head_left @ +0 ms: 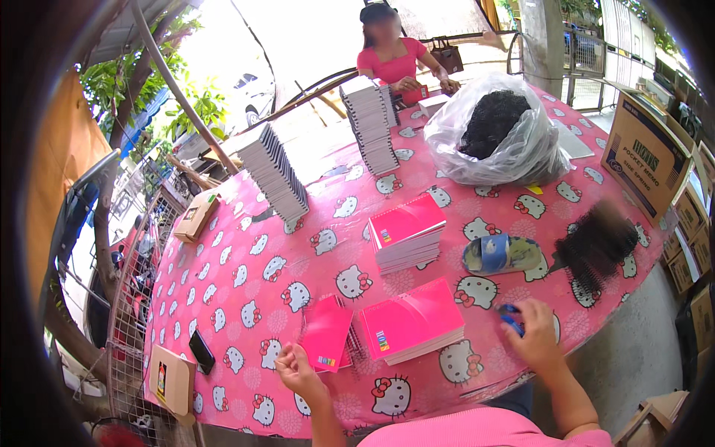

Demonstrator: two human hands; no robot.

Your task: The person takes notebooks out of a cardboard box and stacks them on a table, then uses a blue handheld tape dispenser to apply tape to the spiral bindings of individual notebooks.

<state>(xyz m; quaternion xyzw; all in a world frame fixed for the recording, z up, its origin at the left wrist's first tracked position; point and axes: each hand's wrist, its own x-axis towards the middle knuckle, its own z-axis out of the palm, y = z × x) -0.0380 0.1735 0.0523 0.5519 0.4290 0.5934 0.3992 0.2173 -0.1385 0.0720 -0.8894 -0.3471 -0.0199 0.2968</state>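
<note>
The work surface is a round table (246, 290) under a pink cloth printed with white cartoon cats, standing outdoors beneath a roof edge, with trees and a parked car beyond the far left and cardboard cartons (644, 153) stacked along the right.

On the cloth: two tall leaning stacks of white-edged notebooks (275, 171) at the far side, a clear plastic bag of black spiral bindings (499, 127) far right, a pink-covered pile (406, 231) in the middle, and a second pink pile (412, 319) near the person. A blue tape dispenser (500, 253) lies right of centre; a dark phone (201, 350) and a brown box (173, 378) sit at the near left.

The left hand (298, 372) rests at the near edge, fingers loosely curled together, just touching the lower corner of a single pink notebook (326, 335) lying tilted beside the near pile. The right hand (530, 335) has its fingers closed round a small blue object (511, 319) — most of it hidden in the grip, so its kind cannot be told.

A loose heap of black bindings (596, 249) at the right edge is blurred (outline only). A second person (395, 56) in a pink top sits across the table, hands partly masked by the stacks — the picture's rim cuts off everything beyond.
</note>
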